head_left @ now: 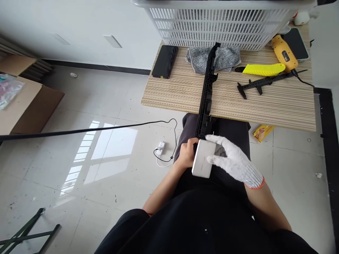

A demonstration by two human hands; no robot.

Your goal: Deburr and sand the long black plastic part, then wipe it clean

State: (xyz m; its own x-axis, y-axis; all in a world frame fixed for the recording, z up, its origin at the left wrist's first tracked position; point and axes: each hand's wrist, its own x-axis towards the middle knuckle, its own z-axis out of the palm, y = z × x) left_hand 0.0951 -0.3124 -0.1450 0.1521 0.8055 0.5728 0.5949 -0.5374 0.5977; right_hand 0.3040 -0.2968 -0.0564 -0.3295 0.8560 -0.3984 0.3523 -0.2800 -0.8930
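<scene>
My bare left hand (187, 152) is closed on the near end of a long, narrow black plastic strip (208, 91). The strip has ribs and clips along it and slants up over my lap, its far end above the table. A white rectangular sponge-like block (204, 158) lies over the strip's near end and hides part of it. My right hand (231, 158), in a white knitted glove with an orange cuff, grips this block between thumb and fingers at its right side. The block partly covers my left fingers.
On the wooden table (169, 95) are a black phone (165, 61), a grey cloth (197, 60), a yellow utility knife (263, 69), a black caliper (261, 84) and a yellow corded tool (284, 53). Behind stands a white basket (212, 28). A power strip (160, 148) with cables lies on the floor.
</scene>
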